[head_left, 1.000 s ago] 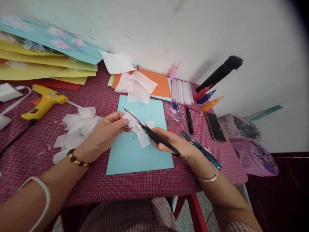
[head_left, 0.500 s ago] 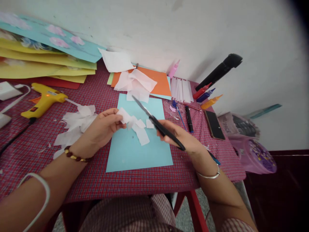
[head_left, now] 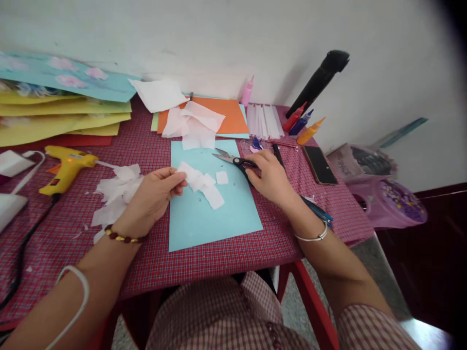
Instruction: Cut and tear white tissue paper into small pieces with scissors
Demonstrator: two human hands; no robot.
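Between thumb and fingertips my left hand (head_left: 156, 194) pinches a small piece of white tissue paper (head_left: 185, 170). More cut white pieces (head_left: 213, 196) lie beside it on the light blue sheet (head_left: 215, 228), with one square piece (head_left: 222, 178) apart from them. My right hand (head_left: 268, 175) is closed on the black handles of the scissors (head_left: 233, 159), low over the sheet's upper right edge. The blades are slightly parted and point left, with no paper between them. Part of the handles is hidden by my fingers.
A pile of white paper strips (head_left: 116, 189) and a yellow glue gun (head_left: 67, 167) are on the left. Larger tissue pieces (head_left: 195, 124) lie on orange paper (head_left: 231, 116) behind. Glue tubes (head_left: 310, 130), white sticks (head_left: 264, 121) and a phone (head_left: 320, 164) are on the right.
My right hand has turned and moved away from me, bringing the scissors from raised and diagonal down low over the sheet, blades now parted. My left hand still pinches the paper.
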